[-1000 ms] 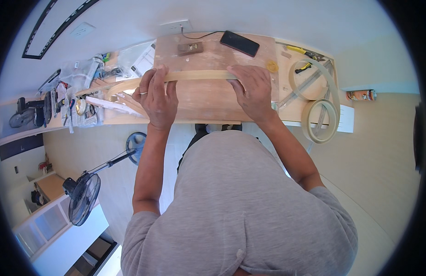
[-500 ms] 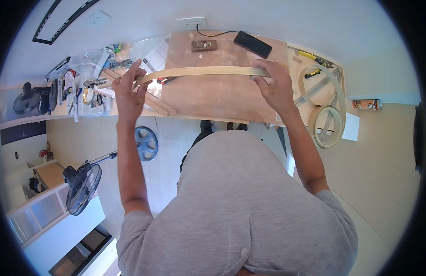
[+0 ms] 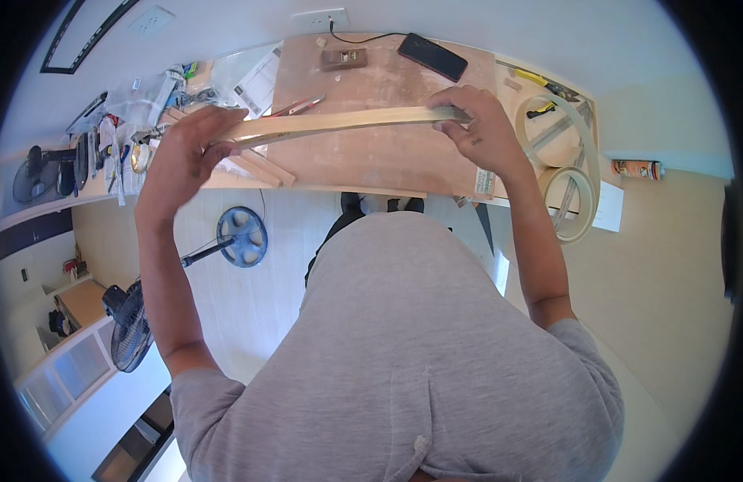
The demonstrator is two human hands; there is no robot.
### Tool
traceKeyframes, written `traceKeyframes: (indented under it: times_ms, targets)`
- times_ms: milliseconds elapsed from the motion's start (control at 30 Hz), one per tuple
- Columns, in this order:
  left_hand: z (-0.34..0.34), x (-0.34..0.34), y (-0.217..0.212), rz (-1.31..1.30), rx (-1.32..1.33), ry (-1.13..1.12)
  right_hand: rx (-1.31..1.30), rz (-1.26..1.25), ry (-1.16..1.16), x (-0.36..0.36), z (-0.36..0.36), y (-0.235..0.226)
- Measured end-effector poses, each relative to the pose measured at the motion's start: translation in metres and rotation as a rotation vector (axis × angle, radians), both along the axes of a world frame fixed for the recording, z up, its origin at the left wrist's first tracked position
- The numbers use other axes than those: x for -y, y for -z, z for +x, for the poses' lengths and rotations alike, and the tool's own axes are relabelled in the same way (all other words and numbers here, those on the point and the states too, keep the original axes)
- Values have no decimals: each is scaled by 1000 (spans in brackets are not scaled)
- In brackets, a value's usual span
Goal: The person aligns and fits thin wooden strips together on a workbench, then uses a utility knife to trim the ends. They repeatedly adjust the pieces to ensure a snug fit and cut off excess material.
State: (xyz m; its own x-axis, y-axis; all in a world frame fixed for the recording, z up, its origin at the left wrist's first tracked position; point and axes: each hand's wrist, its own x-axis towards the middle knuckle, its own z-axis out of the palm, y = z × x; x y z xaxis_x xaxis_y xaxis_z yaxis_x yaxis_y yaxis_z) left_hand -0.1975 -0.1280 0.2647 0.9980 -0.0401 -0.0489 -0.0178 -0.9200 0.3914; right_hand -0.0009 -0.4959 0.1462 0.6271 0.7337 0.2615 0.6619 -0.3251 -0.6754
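Observation:
A long, thin, pale wood-coloured strip (image 3: 339, 120) is stretched between my two hands, held up over the workbench. My left hand (image 3: 185, 154) grips its left end, with the thumb below and the fingers above. At the other end, my right hand (image 3: 485, 128) pinches the strip between thumb and fingers. A second, darker edge shows under the strip's left half; I cannot tell if it is another layer. Behind the strip lies a red-and-grey pointed tool (image 3: 307, 105) on the workbench (image 3: 363, 165).
Coils of pale banding (image 3: 570, 205) hang over the bench's right end, near a yellow cutter (image 3: 532, 76). A phone (image 3: 433, 57) and a small wooden block plane (image 3: 344, 59) lie at the back. Tools and plastic bags (image 3: 138, 100) crowd the left. A black fan (image 3: 130, 329) stands behind left.
My left hand has moved left and nearer, turning so its back shows more. The strip now looks straighter, and its left end is closer to me. My right hand keeps its grip.

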Motion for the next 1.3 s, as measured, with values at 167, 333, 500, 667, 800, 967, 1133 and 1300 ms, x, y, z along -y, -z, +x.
traceKeyframes:
  times_ms: [167, 333, 500, 667, 800, 967, 1133, 1300]
  targets:
    - [19, -24, 58, -194, -192, -78, -257, -40, -25, -1, 20, 27]
    - [30, -17, 141, -322, -357, -188, -260, -96, -56, 9, 32, 90]
    - [38, -5, 210, -492, -352, -173, -205, -160, -77, 23, 41, 138]
    - [42, 4, 246, -344, -313, -133, -54, -237, -51, 39, 39, 162]
    - [39, 10, 258, -304, -195, -98, -89, -280, -24, 40, 31, 174]
    - [29, 15, 262, -254, -121, -54, 130, -315, -11, 27, 12, 176]
    - [25, 19, 248, -298, -102, -113, 26, -447, -98, 20, 14, 163]
    - [45, 26, 234, -144, 92, 24, 283, -327, -9, 56, 13, 152]
